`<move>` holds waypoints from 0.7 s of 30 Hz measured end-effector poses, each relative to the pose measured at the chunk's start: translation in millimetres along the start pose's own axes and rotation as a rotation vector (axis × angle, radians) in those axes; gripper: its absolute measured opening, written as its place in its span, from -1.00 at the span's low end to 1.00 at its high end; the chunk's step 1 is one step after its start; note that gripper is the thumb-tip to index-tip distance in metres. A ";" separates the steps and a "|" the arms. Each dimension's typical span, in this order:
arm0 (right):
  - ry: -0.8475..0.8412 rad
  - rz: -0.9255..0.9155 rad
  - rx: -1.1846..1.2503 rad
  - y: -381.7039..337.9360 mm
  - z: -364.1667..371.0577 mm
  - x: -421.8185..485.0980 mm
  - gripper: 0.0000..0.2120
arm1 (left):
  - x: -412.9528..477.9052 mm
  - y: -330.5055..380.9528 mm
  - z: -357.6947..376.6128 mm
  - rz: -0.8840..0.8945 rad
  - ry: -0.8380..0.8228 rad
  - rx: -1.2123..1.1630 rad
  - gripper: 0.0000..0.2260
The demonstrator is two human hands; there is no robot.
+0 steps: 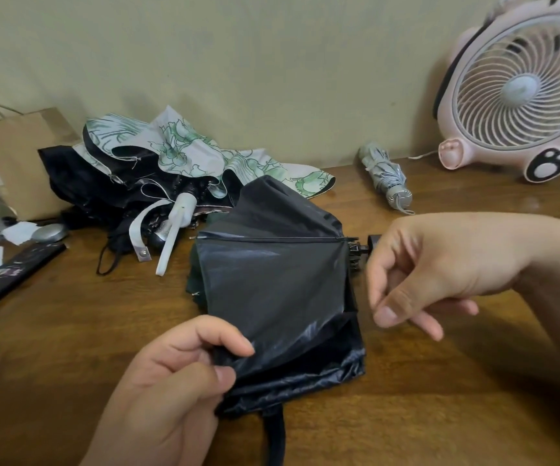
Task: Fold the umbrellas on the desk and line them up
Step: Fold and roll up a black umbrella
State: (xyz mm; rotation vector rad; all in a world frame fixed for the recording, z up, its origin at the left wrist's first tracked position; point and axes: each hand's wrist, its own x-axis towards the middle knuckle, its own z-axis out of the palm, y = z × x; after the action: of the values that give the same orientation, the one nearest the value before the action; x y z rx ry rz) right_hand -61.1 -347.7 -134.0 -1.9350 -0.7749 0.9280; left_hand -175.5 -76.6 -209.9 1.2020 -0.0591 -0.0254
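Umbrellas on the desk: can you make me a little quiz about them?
1. True or false: the grey umbrella near the pink fan is already folded up.
2. What does the left hand pinch? A. the black umbrella's cloth B. the grey umbrella C. the pink fan
3. Fill in: the flowered umbrella's handle is coloured ___.
Key: 1 true; 2 A; 3 white.
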 end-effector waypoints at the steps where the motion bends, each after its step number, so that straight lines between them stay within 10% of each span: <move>1: 0.000 0.007 -0.015 0.1 1.8 1.2 -0.90 | -0.5 0.8 0.4 -0.001 -0.012 0.002 -0.47; 9: 0.413 -0.122 -0.131 -10.0 30.9 20.1 -0.62 | -1.9 1.9 2.7 0.007 -0.023 0.034 -0.46; 21: 0.246 -0.009 -0.180 -8.7 34.7 17.4 -0.75 | -1.5 0.7 0.5 0.011 -0.025 0.059 -0.48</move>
State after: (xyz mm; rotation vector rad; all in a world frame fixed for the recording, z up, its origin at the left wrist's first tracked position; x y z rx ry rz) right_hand -82.0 -315.7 -145.0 -2.1503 -0.7413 0.6159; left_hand -177.0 -76.7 -209.1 1.2602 -0.0890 -0.0298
